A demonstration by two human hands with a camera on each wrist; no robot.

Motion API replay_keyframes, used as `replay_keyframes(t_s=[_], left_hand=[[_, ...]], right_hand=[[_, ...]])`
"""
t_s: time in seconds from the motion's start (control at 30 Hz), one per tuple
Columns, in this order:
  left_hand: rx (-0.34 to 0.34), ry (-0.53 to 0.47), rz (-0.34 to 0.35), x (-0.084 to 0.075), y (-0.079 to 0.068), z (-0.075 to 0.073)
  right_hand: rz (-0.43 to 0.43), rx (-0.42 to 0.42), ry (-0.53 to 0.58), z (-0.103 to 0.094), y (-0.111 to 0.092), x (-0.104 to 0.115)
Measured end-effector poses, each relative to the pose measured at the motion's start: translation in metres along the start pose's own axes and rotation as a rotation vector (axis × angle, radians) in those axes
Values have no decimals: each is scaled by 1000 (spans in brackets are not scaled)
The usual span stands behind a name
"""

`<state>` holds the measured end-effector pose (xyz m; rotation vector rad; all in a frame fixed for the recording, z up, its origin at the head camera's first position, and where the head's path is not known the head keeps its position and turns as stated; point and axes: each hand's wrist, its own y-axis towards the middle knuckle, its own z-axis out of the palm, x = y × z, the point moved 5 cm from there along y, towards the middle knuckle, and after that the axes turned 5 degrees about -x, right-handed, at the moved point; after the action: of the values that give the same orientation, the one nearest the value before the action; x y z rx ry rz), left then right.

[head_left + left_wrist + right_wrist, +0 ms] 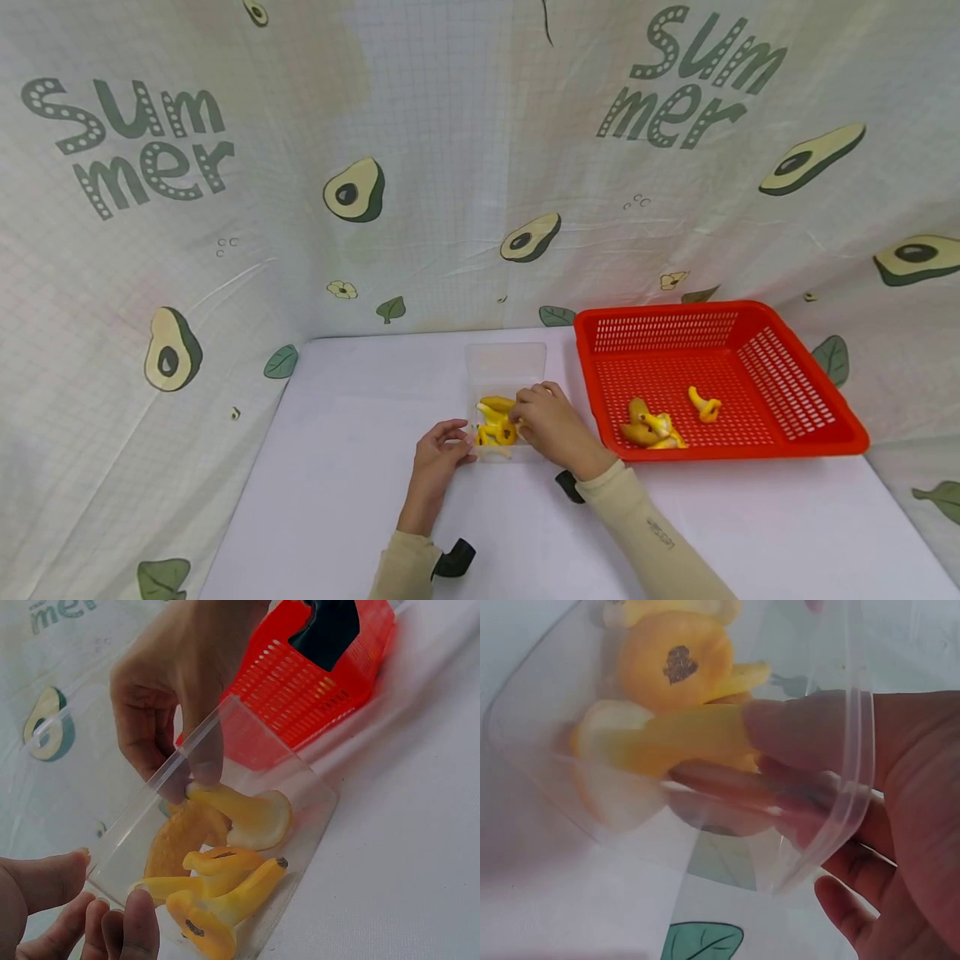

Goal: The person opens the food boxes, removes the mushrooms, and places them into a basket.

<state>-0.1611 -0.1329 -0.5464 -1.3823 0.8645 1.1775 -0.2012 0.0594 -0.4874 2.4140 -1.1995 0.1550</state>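
Note:
A clear plastic box (501,455) with its lid (506,360) folded back holds several yellow mushrooms (495,429). My right hand (553,423) reaches over the right wall into the box. Its thumb and fingers pinch the stem of a mushroom (251,817) with a pale, wide cap, which lies low among the others. At the left wall, my left hand (438,458) holds the box between thumb and fingers. Beside the pinched mushroom are a browner mushroom (176,844) and a yellow one with a dark spot (676,660).
A red perforated basket (720,454) stands to the right of the box. In its front left corner lies a small pile of mushrooms (651,427), with a single mushroom (705,406) farther right. A patterned cloth (442,125) hangs behind the white table (337,450).

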Motion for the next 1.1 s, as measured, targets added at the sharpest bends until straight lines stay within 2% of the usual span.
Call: replay_keyframes(t_s=[0.37,0.5,0.7,0.93,1.1], left_hand=[[-3,8,-11,-1,0,1],[-5,13,-13,-1,-1,1],[-6,20,-13,0,0,1],[-6,5,-8,2,1,0],[0,6,-1,1,0,1]], right_hand=[[9,61,63,-3,-1,-2],[9,58,87,-5,-2,-1],[3,6,140,-13,-6,0],[48,-36,246,-26,-11,2],[21,-119,261,-39,-15,4]])
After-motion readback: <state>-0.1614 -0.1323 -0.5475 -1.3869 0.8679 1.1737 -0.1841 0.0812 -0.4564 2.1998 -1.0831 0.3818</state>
